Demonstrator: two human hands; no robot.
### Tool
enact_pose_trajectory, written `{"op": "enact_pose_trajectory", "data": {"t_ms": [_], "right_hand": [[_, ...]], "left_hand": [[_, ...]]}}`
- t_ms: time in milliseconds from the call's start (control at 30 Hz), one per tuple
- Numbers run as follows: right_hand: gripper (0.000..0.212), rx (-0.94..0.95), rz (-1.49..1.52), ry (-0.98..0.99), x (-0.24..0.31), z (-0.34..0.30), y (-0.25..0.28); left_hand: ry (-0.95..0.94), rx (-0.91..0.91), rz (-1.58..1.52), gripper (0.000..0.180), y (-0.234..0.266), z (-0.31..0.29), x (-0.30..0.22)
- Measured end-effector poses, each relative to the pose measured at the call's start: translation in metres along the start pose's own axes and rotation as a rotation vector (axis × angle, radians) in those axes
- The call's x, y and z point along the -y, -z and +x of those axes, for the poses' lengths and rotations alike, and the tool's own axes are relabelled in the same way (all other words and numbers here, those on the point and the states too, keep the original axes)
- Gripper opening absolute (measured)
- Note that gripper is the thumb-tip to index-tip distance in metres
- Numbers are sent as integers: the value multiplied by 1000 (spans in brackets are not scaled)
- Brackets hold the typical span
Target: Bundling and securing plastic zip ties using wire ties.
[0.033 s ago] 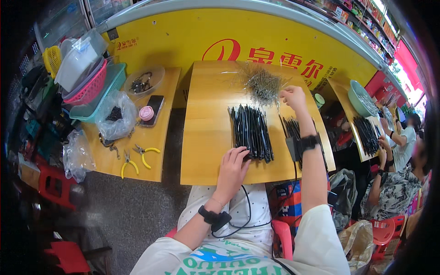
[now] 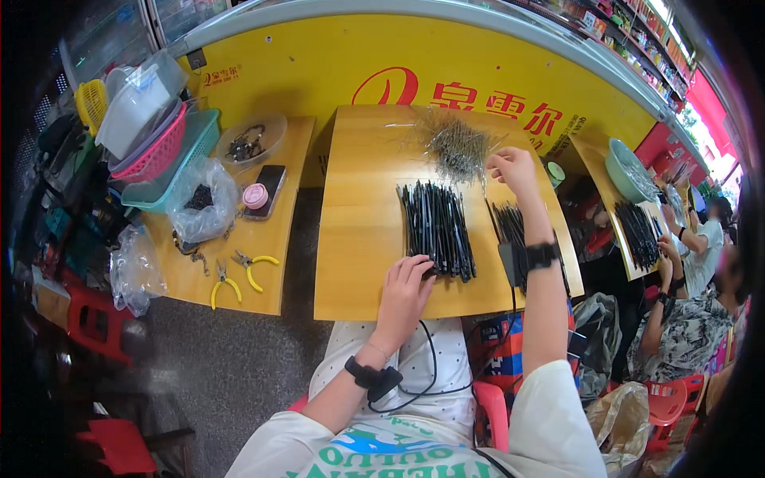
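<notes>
A thick bundle of thin black sticks (image 2: 437,227) lies on the wooden table (image 2: 358,207) in front of me. My left hand (image 2: 402,291) is at the near end of this bundle, fingers and thumb closed around stick ends at its lower left. Farther away, my right hand (image 2: 514,169) is raised beside a tangled pile of thin silvery wires (image 2: 458,150), its fingertips pinched together. Whatever is in that pinch is too small to make out. A second bundle of black sticks (image 2: 510,223) lies partly hidden under my right forearm.
A side table at left bears yellow-handled pliers (image 2: 225,288), a phone (image 2: 275,182), a pink round container (image 2: 255,196), a plastic bag (image 2: 201,199) and stacked baskets (image 2: 151,151). At right, people work at another table with a green basin (image 2: 625,171). A yellow panel (image 2: 311,60) stands behind.
</notes>
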State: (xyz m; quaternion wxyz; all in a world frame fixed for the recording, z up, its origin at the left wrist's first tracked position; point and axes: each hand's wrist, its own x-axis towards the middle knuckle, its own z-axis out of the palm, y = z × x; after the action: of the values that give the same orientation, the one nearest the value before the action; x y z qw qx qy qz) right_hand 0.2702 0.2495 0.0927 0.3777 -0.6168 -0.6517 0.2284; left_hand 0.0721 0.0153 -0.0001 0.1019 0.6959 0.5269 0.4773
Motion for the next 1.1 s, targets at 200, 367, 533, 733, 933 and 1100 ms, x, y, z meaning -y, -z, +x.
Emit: {"op": "enact_pose_trajectory", "data": {"t_ms": [200, 367, 533, 733, 933, 1100], "right_hand": [[12, 106, 527, 56, 76, -130, 46], [11, 50, 574, 75, 81, -202, 66], [8, -29, 614, 12, 76, -249, 64], [7, -35, 682, -15, 65, -286, 69], [7, -78, 695, -24, 54, -298, 77], [7, -101, 718, -3, 44, -297, 76]], "left_hand": [[42, -76, -133, 32, 6, -6, -1], [151, -265, -151, 35, -2, -3, 11], [396, -159, -250, 31, -11, 0, 27], [519, -35, -267, 34, 5, 20, 46], [505, -35, -115, 31, 28, 13, 64], [554, -44, -115, 21, 45, 7, 50]]}}
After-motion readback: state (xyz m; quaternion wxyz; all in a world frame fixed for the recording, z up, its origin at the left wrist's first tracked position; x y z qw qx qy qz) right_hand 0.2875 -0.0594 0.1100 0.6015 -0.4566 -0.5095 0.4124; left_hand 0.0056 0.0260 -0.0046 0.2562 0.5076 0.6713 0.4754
